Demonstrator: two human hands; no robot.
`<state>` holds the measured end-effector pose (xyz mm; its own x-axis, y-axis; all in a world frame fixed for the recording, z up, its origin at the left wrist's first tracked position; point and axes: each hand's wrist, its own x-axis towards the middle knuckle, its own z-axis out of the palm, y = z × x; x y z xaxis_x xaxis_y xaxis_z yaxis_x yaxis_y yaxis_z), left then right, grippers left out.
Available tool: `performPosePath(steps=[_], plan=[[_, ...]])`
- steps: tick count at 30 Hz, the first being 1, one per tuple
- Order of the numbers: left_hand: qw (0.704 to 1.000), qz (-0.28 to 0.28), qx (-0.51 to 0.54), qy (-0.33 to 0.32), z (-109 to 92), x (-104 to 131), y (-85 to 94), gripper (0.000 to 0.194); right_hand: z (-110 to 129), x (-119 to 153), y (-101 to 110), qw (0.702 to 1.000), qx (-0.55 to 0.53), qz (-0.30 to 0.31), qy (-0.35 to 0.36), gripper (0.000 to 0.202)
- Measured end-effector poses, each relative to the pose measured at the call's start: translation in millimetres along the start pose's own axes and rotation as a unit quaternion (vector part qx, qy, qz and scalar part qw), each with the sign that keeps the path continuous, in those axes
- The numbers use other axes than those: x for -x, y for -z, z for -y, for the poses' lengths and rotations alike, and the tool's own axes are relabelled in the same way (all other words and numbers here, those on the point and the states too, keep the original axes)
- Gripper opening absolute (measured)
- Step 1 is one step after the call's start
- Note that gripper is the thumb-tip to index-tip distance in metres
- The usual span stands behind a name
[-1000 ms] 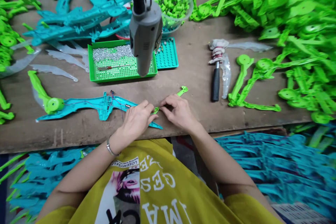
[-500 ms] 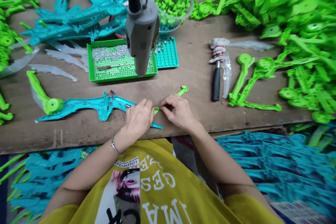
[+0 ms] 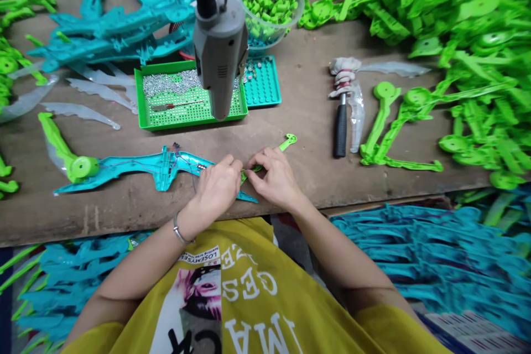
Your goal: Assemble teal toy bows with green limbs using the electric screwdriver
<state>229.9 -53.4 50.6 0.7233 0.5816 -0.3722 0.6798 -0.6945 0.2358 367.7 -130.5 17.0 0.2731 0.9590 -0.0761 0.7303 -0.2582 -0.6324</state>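
A long blue plastic shell half (image 3: 124, 168) lies open side up, with thin wires and a small metal part along its inside. At its left end sits a green arm with a round hub (image 3: 83, 167). My left hand (image 3: 219, 185) is closed over the shell's right part, its fingertips at a second green arm (image 3: 289, 141) that slants up to the right. My right hand (image 3: 276, 178) is pinched over that green arm, close to the left fingertips. What lies between its thumb and finger is hidden.
A grey electric screwdriver (image 3: 219, 55) hangs over a green tray (image 3: 193, 124) of small metal screws. A black-handled hammer (image 3: 341, 130) with a cloth-wrapped head lies at right. Green parts (image 3: 456, 11) are heaped beyond, and a clear tub (image 3: 269, 5) holds small green pieces.
My right hand has shifted slightly left, closer to my left hand, its pinch now over the green arm. My left hand stays at the shell.
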Motion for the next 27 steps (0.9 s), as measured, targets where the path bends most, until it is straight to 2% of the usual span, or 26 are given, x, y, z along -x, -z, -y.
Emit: performPosePath(steps=[7,11,16,19,23,27], plan=[[0.998,0.008,0.008,-0.057,8.9,15.6,6.5,0.03,1.0,-0.3,-3.0,1.0,0.025,-0.011,-0.004,0.007],[0.996,-0.007,-0.004,-0.089,15.9,29.5,1.4,0.029,-0.2,-0.2,-3.8,1.0,0.02,-0.018,0.008,0.008],[0.994,-0.02,-0.067,-0.079,29.7,31.4,-3.9,0.024,-4.6,-0.1,-2.9,1.0,0.015,-0.012,0.022,0.007],[0.993,-0.022,-0.083,-0.079,33.9,28.6,-3.2,0.022,-4.8,3.9,-2.6,0.997,0.017,-0.021,0.07,0.006],[0.993,-0.03,-0.077,-0.08,34.3,27.5,-4.7,0.023,0.2,14.4,-6.2,0.979,0.074,-0.03,0.186,0.023],[0.996,-0.037,-0.035,-0.073,39.4,25.3,-5.7,0.025,4.6,20.3,-11.0,0.968,0.128,-0.028,0.216,0.022]])
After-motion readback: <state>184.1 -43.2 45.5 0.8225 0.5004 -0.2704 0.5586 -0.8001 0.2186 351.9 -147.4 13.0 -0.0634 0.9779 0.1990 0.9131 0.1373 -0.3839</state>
